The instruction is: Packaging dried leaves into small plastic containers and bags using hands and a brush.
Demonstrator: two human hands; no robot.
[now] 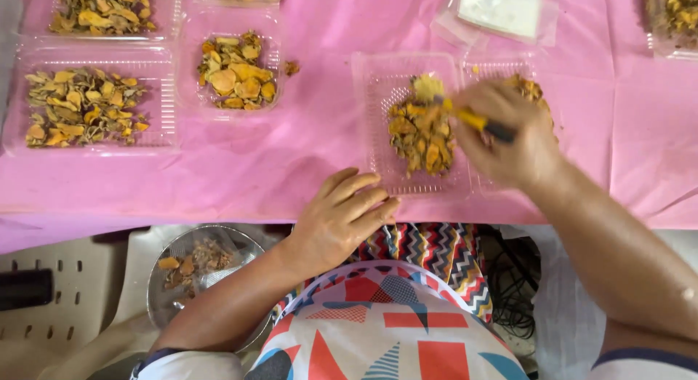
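Your right hand (509, 144) is gripping a yellow-handled tool (481, 122) over dried yellow slices (422, 133) in a clear tray (378, 82); your left hand (342, 216) is resting spread on the pink tablecloth (291, 162).

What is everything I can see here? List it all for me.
Table cover: one, pink, across the upper picture.
Open tray: one, clear plastic, centre, holding yellow-orange dried slices.
Filled trays: at least five others, clear, the same dried slices inside, along the left, top and far right.
Plastic bag: one, clear with white inside, top right of centre.
Sieve: one, metal mesh, below the table edge at left, some slices in it.
Chair: one, beige plastic, bottom left.
Cords: black, a tangle at lower right.
Tool: one, yellow and black, held over the open tray.
Left hand: flat on the table edge.
Right hand: gripping the tool.
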